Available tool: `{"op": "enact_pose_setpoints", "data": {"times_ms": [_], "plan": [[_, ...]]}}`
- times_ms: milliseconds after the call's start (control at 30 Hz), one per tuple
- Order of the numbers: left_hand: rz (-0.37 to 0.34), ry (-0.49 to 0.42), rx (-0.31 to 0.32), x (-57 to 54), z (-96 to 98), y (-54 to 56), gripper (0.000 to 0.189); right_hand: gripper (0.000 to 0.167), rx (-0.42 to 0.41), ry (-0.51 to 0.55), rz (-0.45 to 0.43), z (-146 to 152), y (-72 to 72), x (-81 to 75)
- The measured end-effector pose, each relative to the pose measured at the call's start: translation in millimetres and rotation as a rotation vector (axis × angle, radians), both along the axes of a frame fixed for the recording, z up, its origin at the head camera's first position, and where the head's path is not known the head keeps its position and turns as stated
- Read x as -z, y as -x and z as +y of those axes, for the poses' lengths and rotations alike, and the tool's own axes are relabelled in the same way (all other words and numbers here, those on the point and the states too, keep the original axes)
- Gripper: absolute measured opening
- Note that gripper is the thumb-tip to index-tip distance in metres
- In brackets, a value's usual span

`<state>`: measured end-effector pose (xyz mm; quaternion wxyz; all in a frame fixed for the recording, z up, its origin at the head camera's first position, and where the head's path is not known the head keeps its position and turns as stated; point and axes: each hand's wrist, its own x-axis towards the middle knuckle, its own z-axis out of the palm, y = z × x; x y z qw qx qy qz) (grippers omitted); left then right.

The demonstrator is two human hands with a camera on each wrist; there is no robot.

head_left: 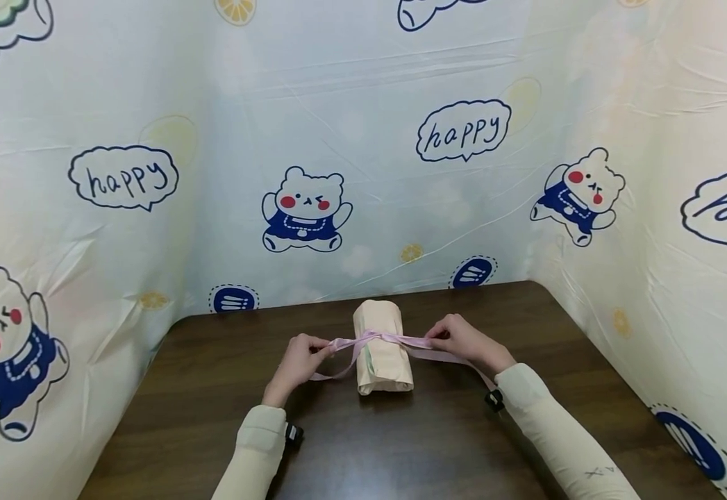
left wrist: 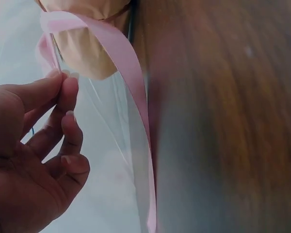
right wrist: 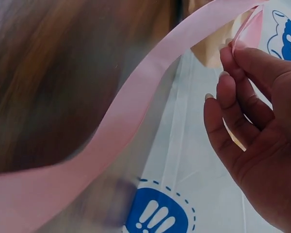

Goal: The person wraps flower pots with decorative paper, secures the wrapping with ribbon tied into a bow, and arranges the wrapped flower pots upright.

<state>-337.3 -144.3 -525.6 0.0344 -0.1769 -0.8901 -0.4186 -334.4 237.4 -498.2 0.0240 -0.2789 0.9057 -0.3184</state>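
Observation:
A cream paper-wrapped bundle lies lengthwise on the table, with a pink ribbon tied across its middle. On the bundle's left, my left hand pinches a part of the ribbon between thumb and fingertips. Opposite it, my right hand pinches another part in the same way, so the ribbon stretches to both sides. Loose ribbon tails hang past each hand; in the left wrist view one tail runs down beside the fingers, and in the right wrist view a wide tail trails below the hand. What is inside the wrapping is hidden.
The dark brown wooden table extends around the bundle. A pale printed curtain with bears and "happy" bubbles rises behind the table and along both sides. Small black devices are worn at the wrists.

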Motion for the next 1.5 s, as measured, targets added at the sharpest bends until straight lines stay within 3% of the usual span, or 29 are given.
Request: {"op": "enact_pose_setpoints", "data": {"times_ms": [367, 633, 833, 967, 1333, 1500], "plan": [[-0.053, 0.048, 0.068, 2.7, -6.2, 2.0, 0.016, 0.010, 0.020, -0.026, -0.054, 13, -5.9, -1.5], [-0.082, 0.061, 0.090, 2.1, -13.5, 1.7, 0.016, 0.011, -0.018, -0.029, -0.078, 15, -4.0, -4.2], [-0.073, 0.055, 0.062, 5.3, -17.5, 0.2, 0.016, 0.012, -0.026, -0.026, -0.113, 16, -1.4, -5.2], [-0.078, 0.044, 0.087, 4.4, -18.4, 1.8, 0.017, 0.012, -0.015, -0.024, -0.117, 16, -0.5, -6.0], [-0.089, 0.087, 0.087, -1.6, -32.3, 14.1, 0.019, 0.011, -0.007, -0.008, -0.114, 6, 4.0, -10.3], [-0.105, 0.056, 0.071, 0.3, -33.5, 10.0, 0.017, 0.011, 0.011, -0.021, -0.130, 7, 2.5, -11.8]]}}
